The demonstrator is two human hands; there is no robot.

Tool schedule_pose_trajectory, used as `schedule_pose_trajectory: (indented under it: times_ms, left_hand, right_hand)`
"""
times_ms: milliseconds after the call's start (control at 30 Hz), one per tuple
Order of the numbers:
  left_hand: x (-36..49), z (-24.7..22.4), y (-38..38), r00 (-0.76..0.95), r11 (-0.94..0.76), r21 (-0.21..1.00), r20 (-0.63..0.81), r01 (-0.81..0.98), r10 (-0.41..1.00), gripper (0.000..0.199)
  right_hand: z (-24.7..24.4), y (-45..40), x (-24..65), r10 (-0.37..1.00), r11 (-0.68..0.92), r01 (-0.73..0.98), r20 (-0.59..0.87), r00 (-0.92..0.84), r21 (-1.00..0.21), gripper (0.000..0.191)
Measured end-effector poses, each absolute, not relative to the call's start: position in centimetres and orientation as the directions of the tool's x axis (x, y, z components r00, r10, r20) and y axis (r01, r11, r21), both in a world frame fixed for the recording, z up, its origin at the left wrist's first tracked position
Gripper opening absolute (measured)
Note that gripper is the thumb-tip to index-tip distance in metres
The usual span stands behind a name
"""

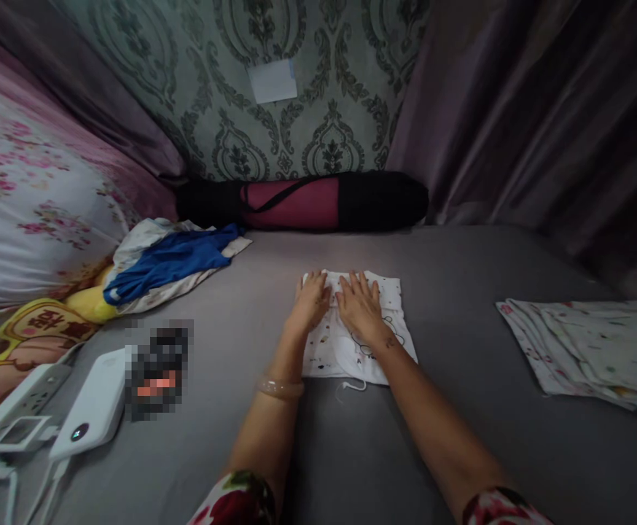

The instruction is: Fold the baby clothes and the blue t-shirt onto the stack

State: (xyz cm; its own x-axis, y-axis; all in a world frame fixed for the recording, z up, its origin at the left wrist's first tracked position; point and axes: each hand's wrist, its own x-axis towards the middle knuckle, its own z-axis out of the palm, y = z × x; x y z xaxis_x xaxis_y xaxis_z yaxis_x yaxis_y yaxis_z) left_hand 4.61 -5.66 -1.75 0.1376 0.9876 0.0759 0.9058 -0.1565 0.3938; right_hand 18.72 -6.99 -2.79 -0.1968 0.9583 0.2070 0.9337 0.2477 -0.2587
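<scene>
A small white printed cloth [373,368], folded into a rough rectangle, lies on the grey bed sheet [460,350] in front of me. A white drawstring pokes out at its near edge. My left hand [313,297] rests on the cloth's upper left part, palm down with fingers apart. Beside it, my right hand [361,306] presses flat on the upper middle, its fingers spread. Parts of the print are hidden under both hands.
Folded patterned cloths [597,357] lie at the right. Blue and white clothes [176,259] are heaped at the left, above a power bank [92,405], a power strip [28,397] and cables. A black and pink bag [302,203] lies along the wall.
</scene>
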Motion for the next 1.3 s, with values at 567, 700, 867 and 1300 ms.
schedule_pose_trajectory:
  times_ms: [567, 700, 867, 1300]
  left_hand:
    - [4.9, -3.7, -5.3, 0.172, -0.147, 0.215, -0.102, 0.966, 0.98, 0.059]
    - [3.5, -2.8, -5.6, 0.252, -0.242, 0.208, -0.026, 0.948, 0.967, 0.059]
    - [2.6, -3.2, -6.6, 0.295, -0.298, 0.171, 0.042, 0.939, 0.954, 0.062]
    - [4.0, -1.6, -5.2, 0.29, -0.275, 0.186, -0.058, 0.943, 0.955, 0.058]
  right_hand:
    - [-2.7, -7.0, 19.5, 0.963, 0.254, 0.908, -0.002, -0.27, -0.333, 0.056]
    - [-1.7, -7.2, 22.6, 0.94, 0.334, 0.898, 0.034, -0.339, -0.286, 0.056]
    - [-2.5, -7.5, 26.0, 0.931, 0.365, 0.912, 0.05, -0.362, -0.185, 0.054]
    - [-1.8, -6.0, 25.5, 0.94, 0.318, 0.894, -0.02, -0.341, -0.316, 0.056]
